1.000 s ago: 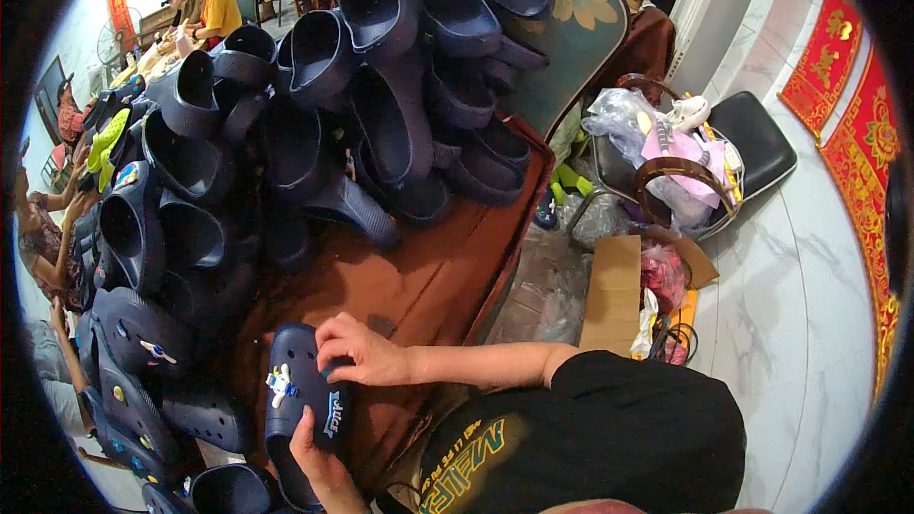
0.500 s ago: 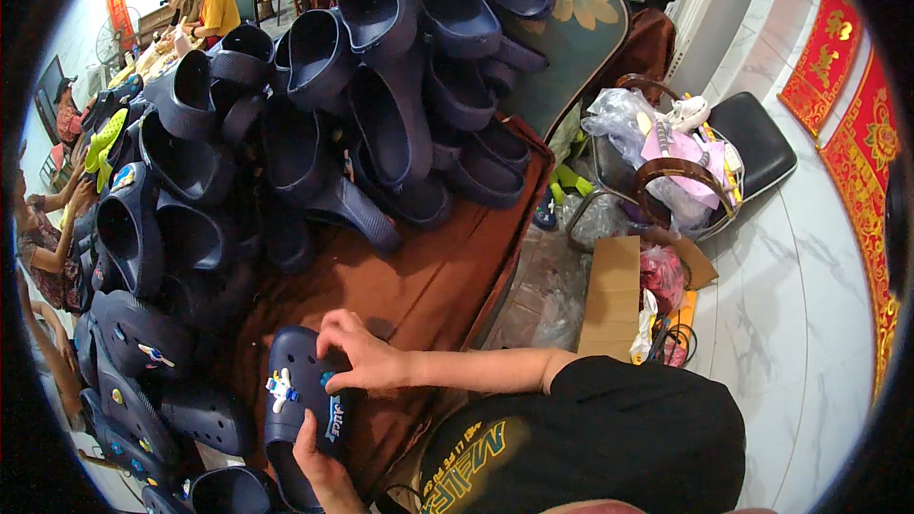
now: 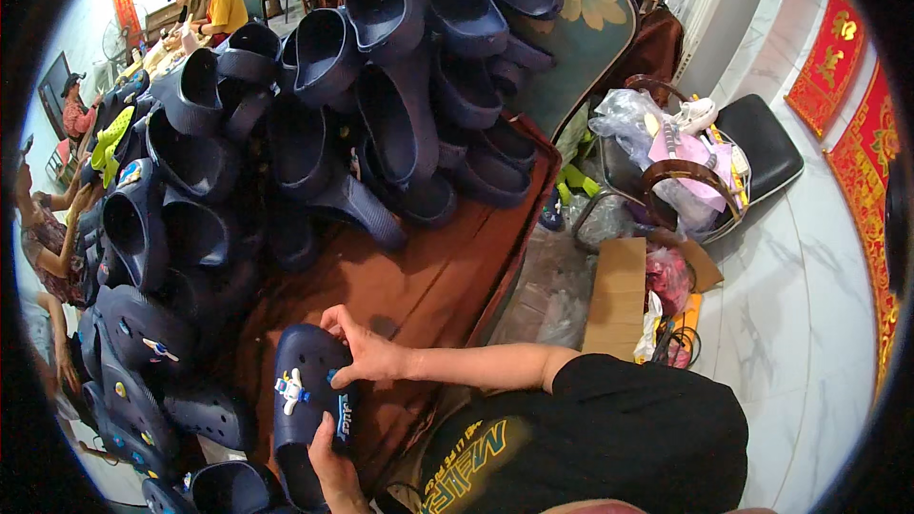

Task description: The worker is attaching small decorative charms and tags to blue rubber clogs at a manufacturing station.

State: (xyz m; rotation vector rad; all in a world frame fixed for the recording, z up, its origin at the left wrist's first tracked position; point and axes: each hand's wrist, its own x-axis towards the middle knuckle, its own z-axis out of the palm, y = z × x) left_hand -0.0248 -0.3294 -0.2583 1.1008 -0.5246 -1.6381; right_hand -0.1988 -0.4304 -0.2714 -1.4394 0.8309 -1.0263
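A dark navy clog lies in front of me, its toe pointing away. It carries a white-and-blue cartoon charm and a light-blue lettered charm along its right side. My left hand, low in the view, holds the clog by its right side, thumb up along the edge; its other fingers are hidden. From the right comes my right hand, fingers curled over the clog's toe edge and thumb pressed near a small blue piece at the upper end of the lettered charm.
Navy clogs pile high beyond a brown cloth; decorated clogs stand at the left. A chair with bags and a cardboard box are at right. Other people work at the far left.
The clog and both hands sit slightly further right in the view, as does the whole scene. My right fingers have shifted a little on the toe edge; both hands keep hold.
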